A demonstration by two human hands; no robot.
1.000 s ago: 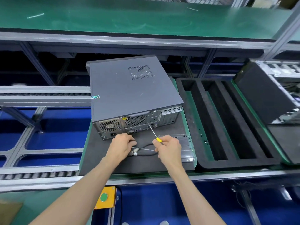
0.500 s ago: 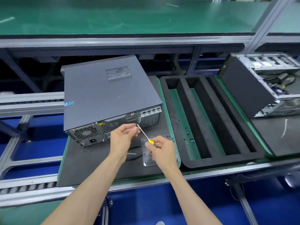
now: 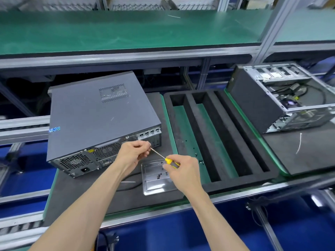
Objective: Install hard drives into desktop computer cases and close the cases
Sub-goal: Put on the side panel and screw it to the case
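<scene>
The closed desktop case [image 3: 101, 122] lies on its side on a dark foam pad [image 3: 76, 192] on the counter, rear panel toward the person; part of that panel is hidden behind the left hand [image 3: 133, 153]. The left hand's fingers are curled in a pinch at the tip of a screwdriver [image 3: 164, 158], and whether they hold a screw cannot be made out. The right hand [image 3: 183, 169] grips the screwdriver's yellow handle, most of it covered by the fingers. A small blue sticker [image 3: 54, 129] on the case lid is too blurred to read, as is the yellow label [image 3: 90, 151] on the rear. A clear plastic tray [image 3: 155, 180] beside the case holds small dark screws. Further right sit a black foam slotted tray [image 3: 217, 134] and an open case [image 3: 282, 102], cut off by the frame edge.
</scene>
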